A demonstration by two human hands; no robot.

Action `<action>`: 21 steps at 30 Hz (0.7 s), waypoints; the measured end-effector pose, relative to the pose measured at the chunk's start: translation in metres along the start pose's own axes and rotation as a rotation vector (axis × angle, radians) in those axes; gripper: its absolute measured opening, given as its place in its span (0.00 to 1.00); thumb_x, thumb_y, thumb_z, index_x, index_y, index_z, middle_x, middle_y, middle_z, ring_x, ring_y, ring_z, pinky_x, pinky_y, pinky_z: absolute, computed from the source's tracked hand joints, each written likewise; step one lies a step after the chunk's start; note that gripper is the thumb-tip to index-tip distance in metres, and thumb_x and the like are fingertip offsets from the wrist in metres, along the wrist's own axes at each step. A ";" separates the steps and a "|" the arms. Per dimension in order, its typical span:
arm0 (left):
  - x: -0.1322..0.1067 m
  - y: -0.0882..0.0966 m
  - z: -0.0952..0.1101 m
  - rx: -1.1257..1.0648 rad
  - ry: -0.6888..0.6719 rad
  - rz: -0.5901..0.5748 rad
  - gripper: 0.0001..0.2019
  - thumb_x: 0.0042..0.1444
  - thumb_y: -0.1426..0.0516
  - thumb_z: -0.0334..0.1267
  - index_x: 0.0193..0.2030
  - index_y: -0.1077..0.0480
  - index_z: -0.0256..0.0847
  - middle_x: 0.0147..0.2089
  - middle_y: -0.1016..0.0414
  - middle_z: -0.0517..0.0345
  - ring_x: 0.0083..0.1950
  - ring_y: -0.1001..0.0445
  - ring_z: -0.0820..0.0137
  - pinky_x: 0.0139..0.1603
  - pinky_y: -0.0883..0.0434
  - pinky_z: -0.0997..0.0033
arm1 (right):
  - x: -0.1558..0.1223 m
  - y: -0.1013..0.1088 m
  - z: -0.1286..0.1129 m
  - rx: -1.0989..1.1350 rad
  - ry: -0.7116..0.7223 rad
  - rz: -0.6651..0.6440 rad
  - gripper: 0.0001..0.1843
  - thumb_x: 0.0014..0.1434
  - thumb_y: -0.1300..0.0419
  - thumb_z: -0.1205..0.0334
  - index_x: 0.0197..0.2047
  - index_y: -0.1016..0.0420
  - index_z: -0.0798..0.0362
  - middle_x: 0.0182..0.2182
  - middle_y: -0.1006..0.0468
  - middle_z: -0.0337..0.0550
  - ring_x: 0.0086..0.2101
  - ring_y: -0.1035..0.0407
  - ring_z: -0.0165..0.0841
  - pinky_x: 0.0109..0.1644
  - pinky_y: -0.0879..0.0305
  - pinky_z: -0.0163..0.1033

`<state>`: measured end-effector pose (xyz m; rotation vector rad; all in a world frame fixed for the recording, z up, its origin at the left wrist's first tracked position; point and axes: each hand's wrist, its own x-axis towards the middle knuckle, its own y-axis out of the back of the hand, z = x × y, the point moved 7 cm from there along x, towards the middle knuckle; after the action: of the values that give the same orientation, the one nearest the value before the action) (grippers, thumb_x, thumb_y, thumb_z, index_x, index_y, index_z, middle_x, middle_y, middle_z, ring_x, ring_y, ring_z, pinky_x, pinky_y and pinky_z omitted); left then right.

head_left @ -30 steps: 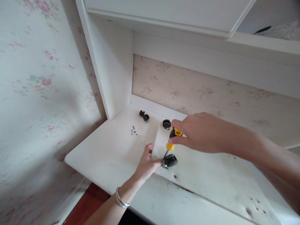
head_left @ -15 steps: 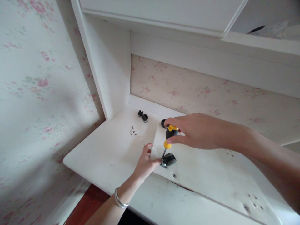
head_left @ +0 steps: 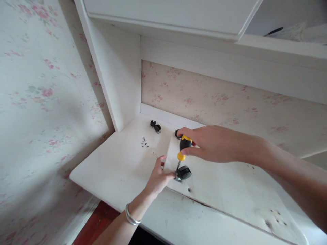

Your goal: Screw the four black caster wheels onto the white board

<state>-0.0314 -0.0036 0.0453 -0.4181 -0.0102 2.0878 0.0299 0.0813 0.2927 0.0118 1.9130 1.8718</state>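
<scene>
My right hand [head_left: 211,143] is wrapped round the yellow-and-black handle of a screwdriver [head_left: 185,144]. Its shaft points down, with the tip at the metal plate of a black caster wheel [head_left: 184,173] on the corner of a white board [head_left: 222,187]. Pinching the board's left edge, my left hand [head_left: 157,178] has its thumb pressed at the caster's plate and its fingers over the side. Another black caster [head_left: 177,134] sits at the board's far corner, partly hidden behind my right hand. The screw under the tip is too small to make out.
The board lies on a white desk [head_left: 102,170]. Several small screws [head_left: 144,143] lie left of it, with two loose casters [head_left: 157,128] farther back. A white side panel [head_left: 122,78] and an overhead cabinet [head_left: 168,15] enclose the desk. Screw holes mark the board's right end.
The view has shifted slightly. My right hand and the screwdriver handle have moved a little, with the tip still at the same caster plate. My left hand keeps its hold.
</scene>
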 end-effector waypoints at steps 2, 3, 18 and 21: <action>0.000 0.000 0.000 -0.004 0.000 0.002 0.36 0.43 0.34 0.27 0.60 0.39 0.43 0.38 0.27 0.61 0.40 0.25 0.65 0.38 0.31 0.68 | 0.000 -0.001 0.001 -0.001 -0.002 0.032 0.23 0.66 0.54 0.40 0.53 0.35 0.47 0.34 0.20 0.44 0.30 0.29 0.39 0.29 0.49 0.39; 0.001 0.000 -0.001 -0.008 -0.002 -0.001 0.36 0.42 0.34 0.27 0.60 0.39 0.43 0.39 0.27 0.61 0.40 0.25 0.65 0.38 0.31 0.68 | 0.000 -0.001 0.001 -0.033 -0.004 0.055 0.23 0.66 0.54 0.40 0.51 0.34 0.47 0.32 0.21 0.44 0.29 0.30 0.39 0.29 0.51 0.39; -0.003 0.002 0.002 0.148 -0.053 0.020 0.32 0.47 0.35 0.34 0.60 0.37 0.43 0.41 0.24 0.57 0.39 0.23 0.65 0.38 0.30 0.68 | -0.012 0.002 0.020 0.081 -0.203 0.386 0.18 0.66 0.51 0.45 0.50 0.35 0.47 0.26 0.26 0.39 0.26 0.33 0.37 0.30 0.48 0.38; 0.000 0.011 0.001 0.289 -0.083 0.035 0.24 0.56 0.41 0.44 0.59 0.36 0.41 0.43 0.22 0.53 0.38 0.23 0.65 0.36 0.29 0.68 | -0.038 0.011 0.042 0.226 -0.355 0.652 0.15 0.62 0.46 0.47 0.48 0.34 0.47 0.24 0.29 0.35 0.24 0.37 0.34 0.30 0.47 0.38</action>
<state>-0.0405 -0.0096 0.0441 -0.1571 0.2487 2.0998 0.0740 0.1095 0.3165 1.0775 1.9835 1.8321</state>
